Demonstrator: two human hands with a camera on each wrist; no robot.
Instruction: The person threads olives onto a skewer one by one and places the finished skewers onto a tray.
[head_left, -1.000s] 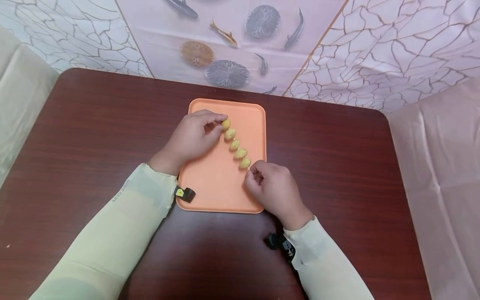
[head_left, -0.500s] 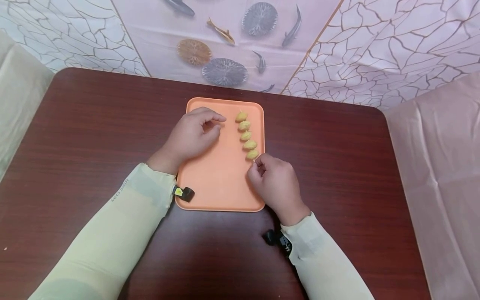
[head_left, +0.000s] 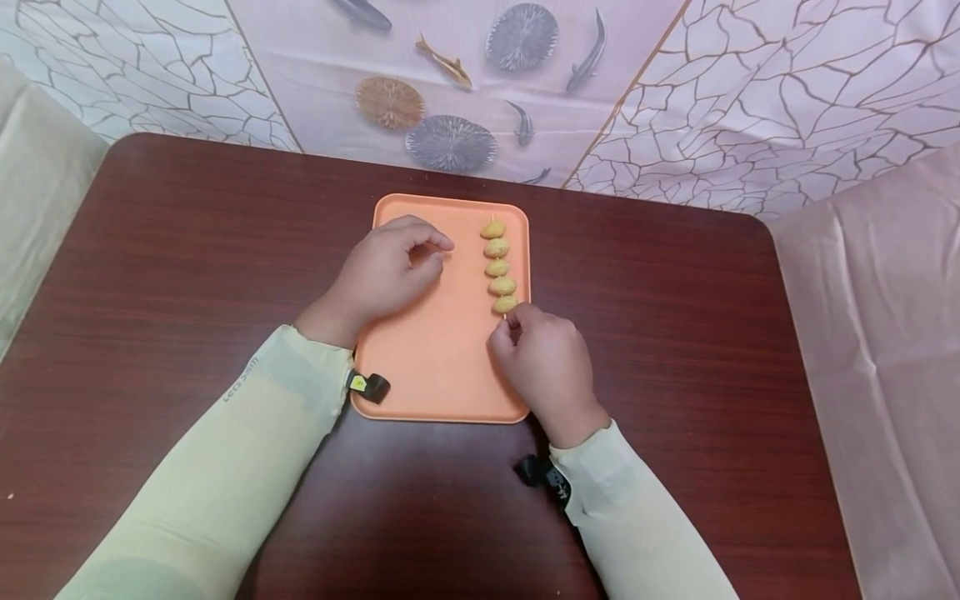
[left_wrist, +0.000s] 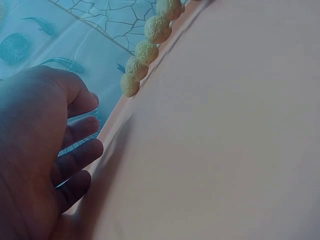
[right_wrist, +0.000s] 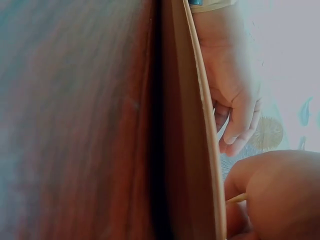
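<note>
A skewer of several yellow, wrinkled, rounded pieces [head_left: 497,268] lies lengthwise along the right side of an orange tray [head_left: 427,379]. My right hand [head_left: 546,367] pinches the bare near end of its thin stick between thumb and forefinger. In the right wrist view a short bit of the stick [right_wrist: 237,198] shows at those fingers. Over the tray's left side my left hand [head_left: 390,271] hovers with loosely bent fingers, holding nothing, apart from the skewer. The left wrist view shows the pieces [left_wrist: 147,52] beyond the left hand's fingers [left_wrist: 79,155].
Beneath the tray is a dark reddish-brown wooden table [head_left: 225,242]. A patterned cloth [head_left: 517,125] with fish and round shapes stands behind its far edge. Pale cloth [head_left: 885,350] hangs along the right side.
My left hand has let go of the skewer's far piece. My right hand has swung the skewer rightward and farther away, and laid it nearly parallel to the tray's right edge.
</note>
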